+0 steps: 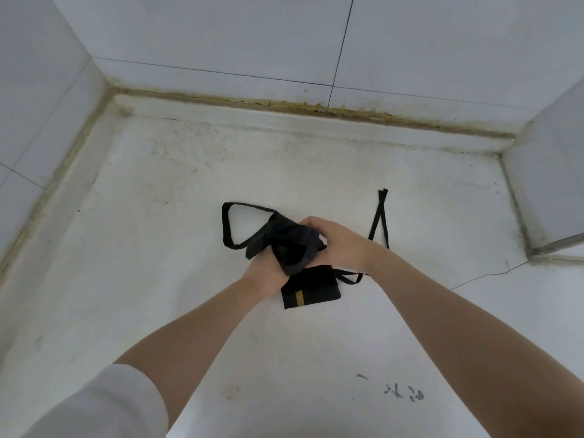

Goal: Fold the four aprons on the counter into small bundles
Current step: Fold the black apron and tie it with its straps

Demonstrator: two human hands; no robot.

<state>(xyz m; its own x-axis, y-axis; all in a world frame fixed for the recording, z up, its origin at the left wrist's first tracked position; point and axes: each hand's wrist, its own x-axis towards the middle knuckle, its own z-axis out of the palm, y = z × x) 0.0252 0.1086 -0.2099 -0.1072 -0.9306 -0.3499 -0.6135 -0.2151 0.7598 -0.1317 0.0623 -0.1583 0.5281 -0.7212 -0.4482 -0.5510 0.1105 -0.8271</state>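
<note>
Black apron [289, 245], bunched above worktop [158, 248]; left hand [267, 271] and right hand [335, 240] curled round it; risk: loose straps [232, 224] slipping free, bundle unravelling onto folded apron [311, 290].

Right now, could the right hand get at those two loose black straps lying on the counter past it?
Probably yes: the straps lie in the open just beyond the right hand, but it grips the apron bundle and would have to let go first.
</note>
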